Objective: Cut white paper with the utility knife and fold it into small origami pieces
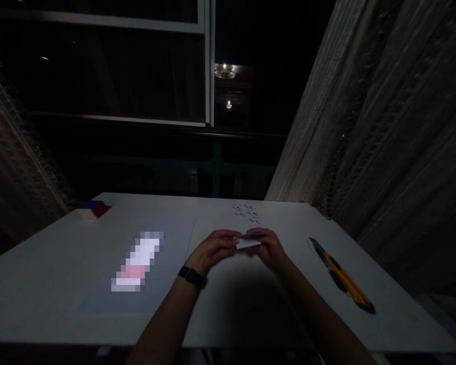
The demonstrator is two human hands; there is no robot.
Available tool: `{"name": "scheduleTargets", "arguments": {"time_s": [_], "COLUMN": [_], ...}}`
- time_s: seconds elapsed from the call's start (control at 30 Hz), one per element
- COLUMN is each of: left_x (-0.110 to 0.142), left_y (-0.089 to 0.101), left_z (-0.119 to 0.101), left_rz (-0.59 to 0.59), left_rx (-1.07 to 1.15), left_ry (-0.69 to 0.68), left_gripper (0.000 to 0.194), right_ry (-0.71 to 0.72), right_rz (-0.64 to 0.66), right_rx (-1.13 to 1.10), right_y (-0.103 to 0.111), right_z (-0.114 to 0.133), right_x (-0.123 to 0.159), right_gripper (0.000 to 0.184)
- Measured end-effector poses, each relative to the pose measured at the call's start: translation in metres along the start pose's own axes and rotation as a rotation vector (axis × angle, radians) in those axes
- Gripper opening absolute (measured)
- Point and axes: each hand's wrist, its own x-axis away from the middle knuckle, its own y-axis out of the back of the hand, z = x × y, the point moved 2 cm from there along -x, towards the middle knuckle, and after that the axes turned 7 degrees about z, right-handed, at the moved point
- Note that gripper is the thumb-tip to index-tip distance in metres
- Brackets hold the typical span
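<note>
Between both hands, a little above the table, is a small folded piece of white paper point(248, 244). My left hand point(216, 247), with a dark band on its wrist, pinches the paper's left edge. The right edge is gripped by the fingers of my right hand point(269, 247). Just beyond the hands, several small paper pieces with dark marks point(245, 213) lie in a loose cluster. To the right rests a yellow utility knife point(344, 276), its blade end pointing away from me.
A large pale sheet point(175, 263) lies on the left of the white table point(220, 324), with a blurred-out bright rectangle point(139, 261) on it. At the far left corner sits a blue, red and white block point(92, 209). Curtains point(304, 142) flank a dark window behind.
</note>
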Motion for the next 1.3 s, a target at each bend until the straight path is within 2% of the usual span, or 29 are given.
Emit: {"name": "scheduleTargets", "arguments": {"time_s": [0.17,0.27,0.4,0.57,0.7,0.83,1.07,1.3], "left_x": [-0.007,-0.007,-0.006,-0.01,-0.012,-0.012,-0.01,-0.004], "left_y": [0.003,0.004,0.002,0.007,0.008,0.007,0.005,-0.001], "left_z": [0.001,0.001,0.001,0.005,0.007,0.007,0.008,0.004], "left_rz": [-0.063,-0.14,-0.183,-0.276,-0.271,-0.26,-0.229,-0.173], "left_rx": [0.046,0.045,-0.006,-0.023,0.008,0.014,-0.008,-0.058], "left_ry": [-0.047,-0.044,-0.042,-0.092,-0.11,-0.097,-0.061,-0.084], "left_gripper": [0.021,0.02,0.02,0.019,0.018,0.017,0.026,0.029], "right_ry": [0.022,0.029,0.03,-0.011,-0.041,-0.037,-0.063,-0.053], "right_rz": [-0.035,-0.06,-0.073,-0.02,-0.027,-0.072,-0.107,-0.082], "right_rx": [0.02,0.051,0.072,0.056,0.053,-0.008,-0.038,-0.054], "right_y": [0.002,0.003,0.004,-0.002,-0.006,-0.005,-0.001,-0.001], "right_z": [0.001,0.001,0.001,0.002,-0.002,-0.007,-0.01,-0.006], "right_x": [-0.001,-0.002,-0.002,0.0,0.0,-0.003,-0.005,-0.004], "right_gripper": [0.021,0.022,0.021,0.029,0.038,0.034,0.03,0.032]}}
